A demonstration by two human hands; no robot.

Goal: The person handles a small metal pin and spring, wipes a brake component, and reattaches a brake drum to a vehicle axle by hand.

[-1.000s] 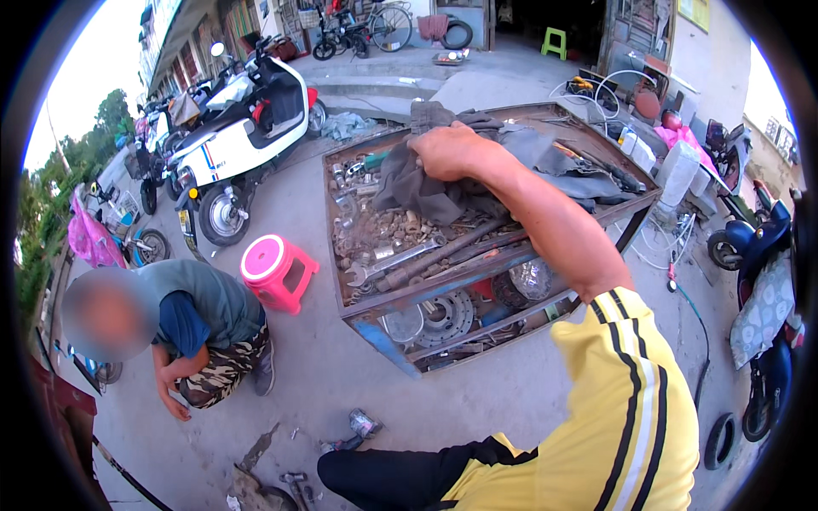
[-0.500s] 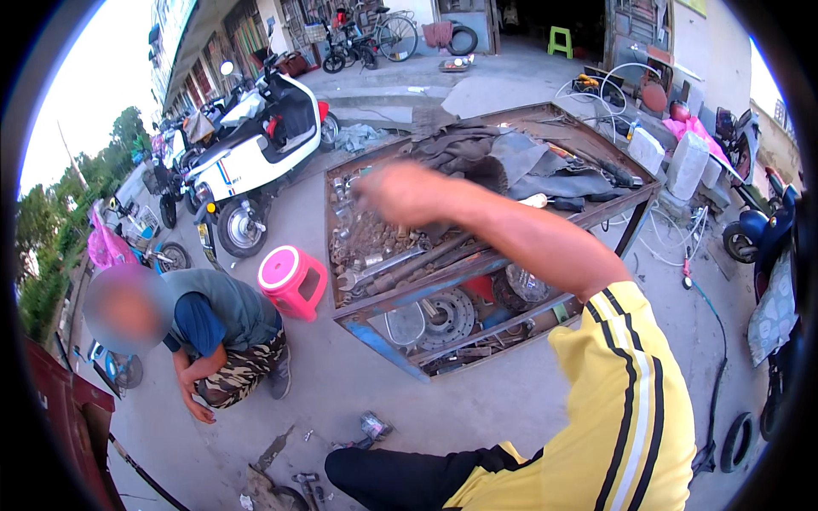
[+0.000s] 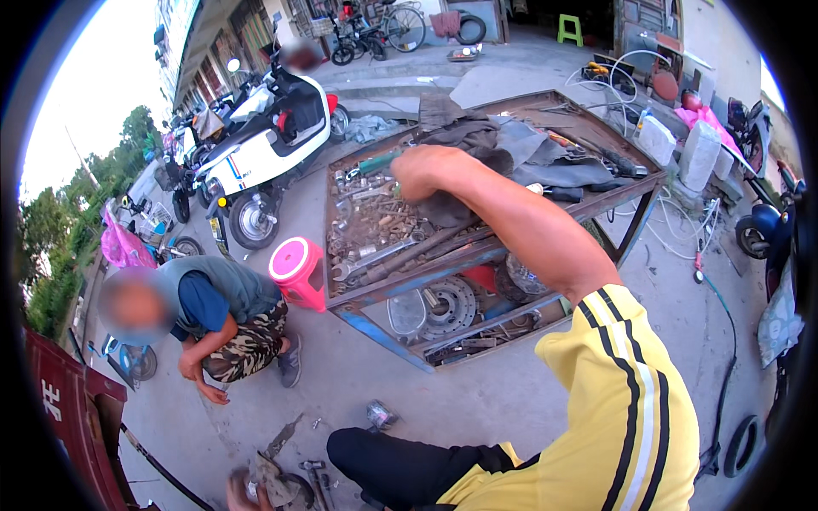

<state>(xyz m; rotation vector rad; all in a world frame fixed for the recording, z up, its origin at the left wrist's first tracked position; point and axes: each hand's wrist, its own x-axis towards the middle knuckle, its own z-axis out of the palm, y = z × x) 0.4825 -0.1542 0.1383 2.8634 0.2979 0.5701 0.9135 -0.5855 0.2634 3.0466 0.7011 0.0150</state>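
Note:
My right hand [image 3: 415, 173] reaches over the far left part of a rusty metal work table [image 3: 383, 300], its fingers curled down at loose bolts and sockets [image 3: 371, 217]. What the fingers hold, if anything, is hidden. A green cylindrical thing [image 3: 372, 163] lies right beside the fingers; whether they touch it I cannot tell. Near the table's left edge lies a combination wrench [image 3: 371, 259]. At the lower edge my left hand [image 3: 241, 492], smeared by motion, is beside a dark part with cloth-like pieces [image 3: 274, 479] on the ground. Tools with metal heads [image 3: 315, 477] lie next to it.
A person [image 3: 230, 311] squats at the left beside a pink stool [image 3: 296, 271]. Dark rags [image 3: 464, 140] cover the table's far middle. A brake disc [image 3: 447, 313] sits on the lower shelf. A white scooter [image 3: 264, 149] stands behind; a metal cylinder [image 3: 381, 415] lies near my knee.
My right hand has moved slightly right and away from the table's left edge, and the green cylindrical thing now shows plainly. My left hand has come into view at the lower edge.

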